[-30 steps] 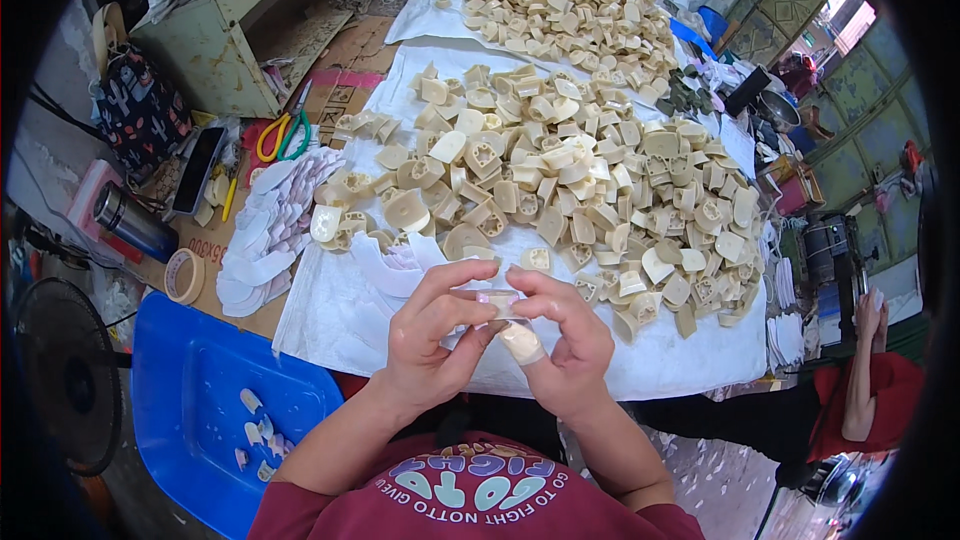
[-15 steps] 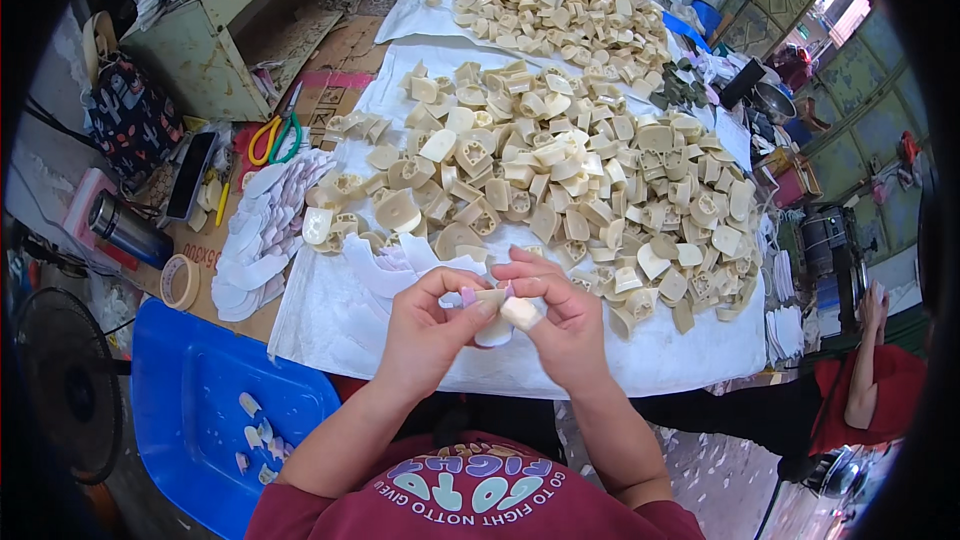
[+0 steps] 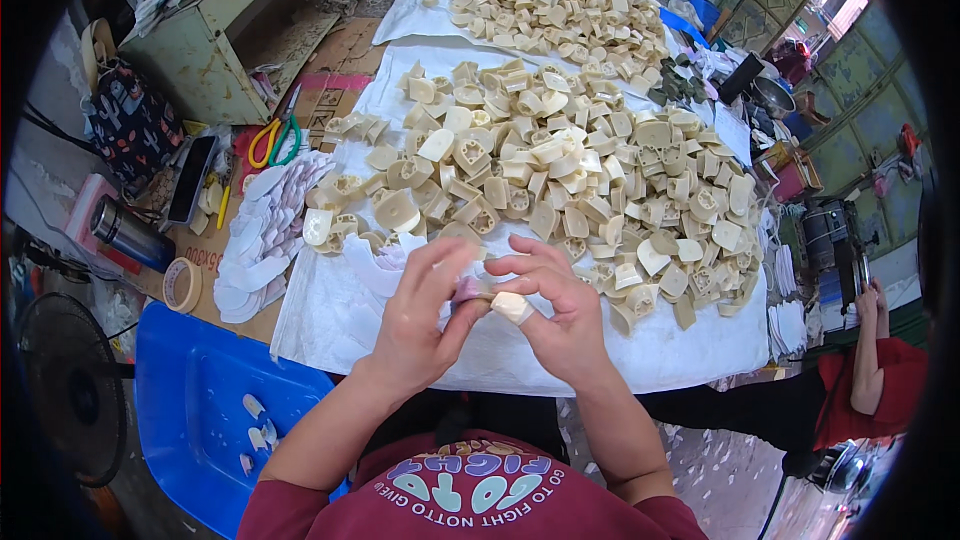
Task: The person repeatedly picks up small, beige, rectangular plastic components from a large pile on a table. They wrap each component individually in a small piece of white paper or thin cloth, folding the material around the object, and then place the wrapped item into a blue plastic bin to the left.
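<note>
My left hand (image 3: 420, 310) and my right hand (image 3: 560, 315) meet over the near edge of a white sheet (image 3: 500, 355). Together they pinch a small beige moulded piece (image 3: 470, 289), mostly hidden by the fingers. My right thumb wears a pale band of tape (image 3: 513, 307). Just beyond my hands lies a big heap of beige moulded pieces (image 3: 540, 170). A second heap (image 3: 545, 0) lies farther back on another white sheet.
A stack of white oval cut-outs (image 3: 262, 230) lies left of the sheet, with a tape roll (image 3: 182, 285), a metal flask (image 3: 125, 232), a phone (image 3: 190, 178) and scissors (image 3: 272, 140). A blue plastic stool (image 3: 210, 410) stands lower left, beside a fan (image 3: 65, 385). Another person in red (image 3: 870, 380) sits at right.
My hands have stayed together at the sheet's near edge, the fingers turning the small piece between them. The view has shifted slightly.
</note>
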Action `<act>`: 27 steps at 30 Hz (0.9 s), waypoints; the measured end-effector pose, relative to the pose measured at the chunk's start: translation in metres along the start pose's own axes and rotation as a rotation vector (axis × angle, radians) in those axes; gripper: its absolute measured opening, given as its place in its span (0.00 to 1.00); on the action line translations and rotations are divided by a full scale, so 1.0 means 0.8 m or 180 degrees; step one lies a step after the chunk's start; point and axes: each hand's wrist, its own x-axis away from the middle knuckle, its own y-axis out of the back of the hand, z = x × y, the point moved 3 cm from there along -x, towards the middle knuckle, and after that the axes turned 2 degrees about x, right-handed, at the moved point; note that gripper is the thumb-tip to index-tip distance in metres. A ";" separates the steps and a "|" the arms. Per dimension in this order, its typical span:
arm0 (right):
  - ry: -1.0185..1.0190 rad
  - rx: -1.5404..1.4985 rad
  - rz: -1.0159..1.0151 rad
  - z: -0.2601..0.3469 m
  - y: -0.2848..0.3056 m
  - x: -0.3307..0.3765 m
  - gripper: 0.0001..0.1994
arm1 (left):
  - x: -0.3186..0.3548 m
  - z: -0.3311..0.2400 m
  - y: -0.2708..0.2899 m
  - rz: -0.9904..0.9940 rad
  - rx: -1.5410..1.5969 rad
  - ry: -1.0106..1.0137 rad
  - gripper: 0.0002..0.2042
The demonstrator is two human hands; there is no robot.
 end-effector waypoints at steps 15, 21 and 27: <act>-0.1122 -0.2125 0.0132 0.006 -0.043 0.010 0.22 | 0.007 -0.008 -0.026 -0.0289 0.3673 0.1820 0.29; -0.1221 -0.2212 0.0212 -0.005 -0.042 0.017 0.17 | 0.014 -0.002 -0.033 -0.0283 0.2810 0.1518 0.28; -0.0649 -0.0858 0.0177 0.018 -0.046 0.028 0.21 | 0.024 -0.021 -0.032 -0.0376 0.3052 0.1728 0.27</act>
